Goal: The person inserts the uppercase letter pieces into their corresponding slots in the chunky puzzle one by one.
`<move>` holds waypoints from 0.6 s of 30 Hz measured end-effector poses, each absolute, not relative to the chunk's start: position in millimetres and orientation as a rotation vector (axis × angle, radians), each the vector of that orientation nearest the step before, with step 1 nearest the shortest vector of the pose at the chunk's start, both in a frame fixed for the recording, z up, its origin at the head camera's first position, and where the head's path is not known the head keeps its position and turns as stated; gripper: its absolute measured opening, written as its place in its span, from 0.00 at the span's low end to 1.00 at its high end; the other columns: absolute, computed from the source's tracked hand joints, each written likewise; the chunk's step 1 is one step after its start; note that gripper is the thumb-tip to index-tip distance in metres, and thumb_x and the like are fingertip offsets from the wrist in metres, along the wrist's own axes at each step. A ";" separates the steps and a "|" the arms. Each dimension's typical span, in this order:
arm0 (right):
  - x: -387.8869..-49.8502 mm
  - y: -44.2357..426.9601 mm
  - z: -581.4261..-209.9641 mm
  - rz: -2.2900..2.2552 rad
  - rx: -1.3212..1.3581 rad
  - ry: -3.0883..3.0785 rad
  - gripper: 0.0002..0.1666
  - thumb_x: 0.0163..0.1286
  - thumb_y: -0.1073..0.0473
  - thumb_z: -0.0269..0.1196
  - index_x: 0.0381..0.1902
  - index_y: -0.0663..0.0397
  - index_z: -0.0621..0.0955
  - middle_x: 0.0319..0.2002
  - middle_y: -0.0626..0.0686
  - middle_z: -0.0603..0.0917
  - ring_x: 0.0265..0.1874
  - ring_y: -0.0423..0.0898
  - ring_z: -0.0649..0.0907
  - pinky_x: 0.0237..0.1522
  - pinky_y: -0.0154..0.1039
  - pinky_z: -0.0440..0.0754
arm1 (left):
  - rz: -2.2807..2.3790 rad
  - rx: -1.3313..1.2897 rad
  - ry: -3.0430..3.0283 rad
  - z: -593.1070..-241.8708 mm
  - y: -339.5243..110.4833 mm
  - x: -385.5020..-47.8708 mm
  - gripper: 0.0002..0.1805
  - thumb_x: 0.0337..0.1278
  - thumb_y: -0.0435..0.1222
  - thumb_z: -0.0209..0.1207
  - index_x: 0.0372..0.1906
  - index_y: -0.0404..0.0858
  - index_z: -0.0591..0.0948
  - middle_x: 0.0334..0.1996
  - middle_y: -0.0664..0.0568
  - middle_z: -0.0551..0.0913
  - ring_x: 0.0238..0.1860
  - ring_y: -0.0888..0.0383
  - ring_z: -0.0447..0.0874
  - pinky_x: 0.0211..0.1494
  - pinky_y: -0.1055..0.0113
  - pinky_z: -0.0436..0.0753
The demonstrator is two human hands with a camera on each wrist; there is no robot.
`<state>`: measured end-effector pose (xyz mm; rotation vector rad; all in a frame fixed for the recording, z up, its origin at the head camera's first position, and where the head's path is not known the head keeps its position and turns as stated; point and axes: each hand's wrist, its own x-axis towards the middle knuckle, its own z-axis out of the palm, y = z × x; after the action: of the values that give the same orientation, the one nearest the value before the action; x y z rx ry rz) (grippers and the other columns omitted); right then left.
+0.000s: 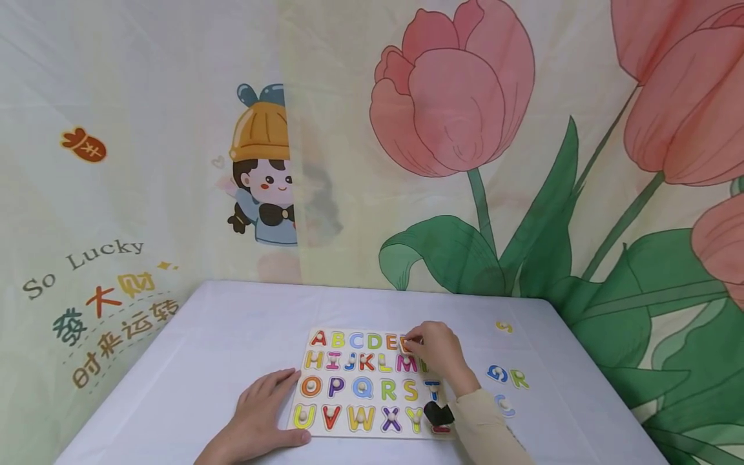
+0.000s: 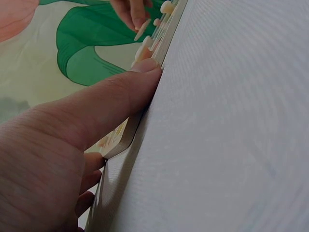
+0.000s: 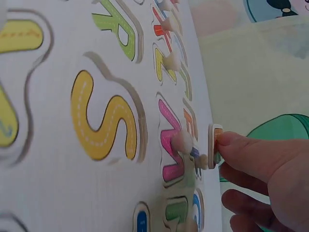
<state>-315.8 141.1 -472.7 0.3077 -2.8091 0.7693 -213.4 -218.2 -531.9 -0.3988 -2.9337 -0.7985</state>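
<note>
A wooden alphabet puzzle board [image 1: 343,434] with coloured letters lies on the table. Along its left edge and near corner rests my left hand [image 1: 261,413]; in the left wrist view the straight thumb [image 2: 120,94] presses on the board's edge. Over the upper right of the board, my right hand [image 1: 438,352] pinches a small letter piece [image 3: 216,145] edge-on between thumb and fingers. Some orange shows on that piece, but its letter cannot be read. Below it, the pink M piece [image 3: 169,145] has a knob, while the yellow S place [image 3: 104,118] shows only a printed recess.
Right of the board lie loose letters: a green R [image 1: 518,379], a light-blue C [image 1: 505,405], a dark-blue piece [image 1: 497,373] and a yellow one [image 1: 504,327]. A black item [image 1: 438,414] by the right sleeve covers the board's near right corner. A printed curtain [image 1: 337,194] hangs behind.
</note>
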 end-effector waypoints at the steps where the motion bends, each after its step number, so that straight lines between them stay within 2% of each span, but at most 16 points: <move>1: -317.6 138.3 -473.4 0.773 0.322 -2.797 0.04 0.68 0.57 0.76 0.39 0.48 0.93 0.32 0.42 0.85 0.32 0.40 0.79 0.38 0.38 0.81 | -0.797 -0.396 -2.943 -531.5 -218.2 -213.8 0.66 0.34 0.74 0.74 0.79 0.41 0.71 0.78 0.49 0.68 0.77 0.43 0.62 0.76 0.33 0.60; 8: -330.7 121.6 -483.5 0.784 0.352 -2.741 0.04 0.66 0.58 0.77 0.37 0.51 0.93 0.32 0.45 0.84 0.31 0.39 0.79 0.32 0.35 0.81 | -0.777 -0.387 -2.968 -532.0 -217.7 -214.1 0.67 0.34 0.74 0.74 0.80 0.41 0.70 0.78 0.49 0.67 0.77 0.43 0.61 0.76 0.33 0.60; 18: -338.5 115.4 -492.8 0.856 0.295 -2.763 0.05 0.67 0.57 0.77 0.39 0.50 0.94 0.33 0.44 0.86 0.34 0.39 0.80 0.41 0.40 0.84 | -0.760 -0.394 -2.963 -530.5 -218.3 -214.1 0.67 0.34 0.74 0.74 0.79 0.41 0.70 0.78 0.49 0.67 0.77 0.43 0.62 0.75 0.33 0.62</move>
<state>-338.5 115.4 -492.8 0.2947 -2.7635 0.8558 -214.1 -218.3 -530.5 -0.3941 -2.9633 -0.7601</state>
